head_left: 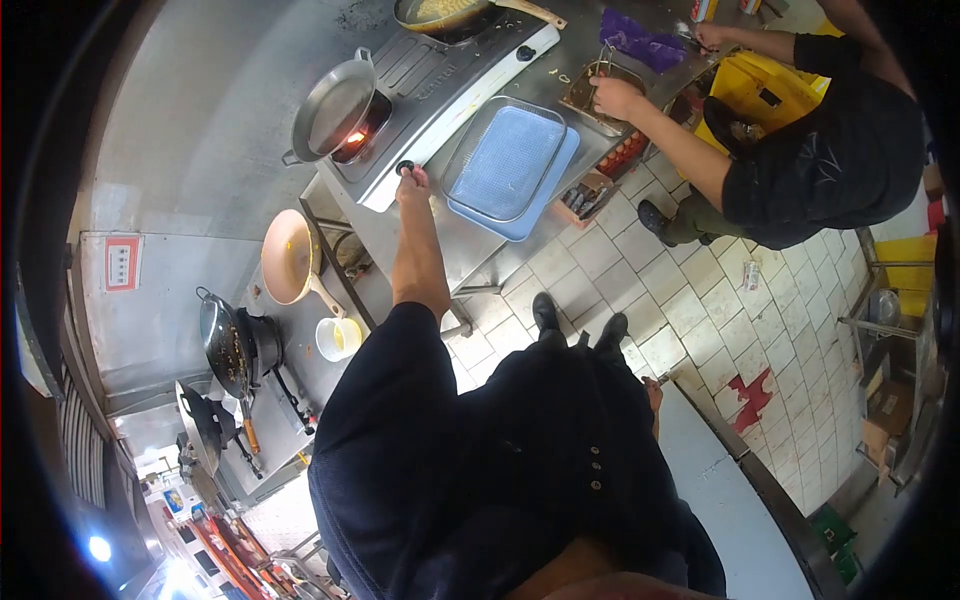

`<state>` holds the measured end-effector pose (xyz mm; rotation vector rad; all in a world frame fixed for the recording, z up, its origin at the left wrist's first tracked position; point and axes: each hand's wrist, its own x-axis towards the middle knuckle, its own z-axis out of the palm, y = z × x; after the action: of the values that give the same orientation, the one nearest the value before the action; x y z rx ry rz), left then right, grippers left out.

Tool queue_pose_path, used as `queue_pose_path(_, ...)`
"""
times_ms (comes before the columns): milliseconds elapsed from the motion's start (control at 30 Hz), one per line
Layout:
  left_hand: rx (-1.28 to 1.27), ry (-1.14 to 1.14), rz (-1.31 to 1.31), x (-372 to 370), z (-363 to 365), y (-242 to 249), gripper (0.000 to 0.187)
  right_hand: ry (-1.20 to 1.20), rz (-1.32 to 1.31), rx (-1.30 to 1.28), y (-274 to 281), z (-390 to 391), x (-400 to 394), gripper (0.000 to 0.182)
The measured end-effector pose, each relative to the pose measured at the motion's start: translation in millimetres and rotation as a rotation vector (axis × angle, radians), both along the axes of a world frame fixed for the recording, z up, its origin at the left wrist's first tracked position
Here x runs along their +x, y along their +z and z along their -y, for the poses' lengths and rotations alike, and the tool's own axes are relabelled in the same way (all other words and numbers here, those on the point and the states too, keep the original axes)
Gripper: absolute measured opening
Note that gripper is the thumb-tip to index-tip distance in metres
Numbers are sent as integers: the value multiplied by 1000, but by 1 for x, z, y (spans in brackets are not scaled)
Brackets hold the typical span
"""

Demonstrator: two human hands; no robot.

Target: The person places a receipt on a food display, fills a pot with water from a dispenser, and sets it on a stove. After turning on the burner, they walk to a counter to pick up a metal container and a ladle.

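My left hand (413, 185) is stretched forward, its fingers closed on the black stove knob (405, 167) on the front of the gas stove (470, 105). Behind the knob, an orange flame (357, 136) burns beneath a two-handled metal pan (338, 108). My right hand (653, 400) is low at my side, by the edge of the white-topped table (715, 465). Most of it is hidden by my dark clothing, so its grip cannot be made out. Right of the knob, a wire basket (508, 160) lies over a blue tray (515, 228).
A co-worker (800, 150) in black stands at the right, one hand at a square container (603, 98). A frying pan with food (445, 20) sits on the far burner. On the left counter are a beige pan (288, 257), a white tub (338, 339) and a dark wok (225, 345).
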<state>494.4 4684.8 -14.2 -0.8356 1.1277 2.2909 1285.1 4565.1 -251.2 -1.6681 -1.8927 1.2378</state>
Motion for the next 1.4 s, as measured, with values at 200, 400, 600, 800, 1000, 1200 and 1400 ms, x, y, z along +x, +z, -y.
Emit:
queue_pose_path(200, -52, -6, -74, 6, 0, -4, 26, -51, -68, -81, 14, -1, 9, 29)
queue_pose_path(400, -94, -49, -52, 9, 0, 3, 28, -179, -59, -262, 17, 3, 15, 32)
queue_pose_path(600, -186, -66, -101, 13, 1, 9, 29, -365, -152, -476, 34, -4, -1, 40)
queue_pose_path(800, -162, -147, -91, 8, 3, 5, 29, 0, 45, -141, -11, 2, 16, 35)
queue_pose_path(1000, -151, -166, -92, 3, 4, -2, 31, -336, -236, -378, 14, -3, 1, 32)
queue_pose_path(1200, -182, -163, -114, 8, 2, 3, 32, -55, -44, -80, -27, 9, 19, 29)
queue_pose_path(1400, -161, -137, -96, 6, 1, 2, 33, -21, -57, 16, -22, 11, 14, 31)
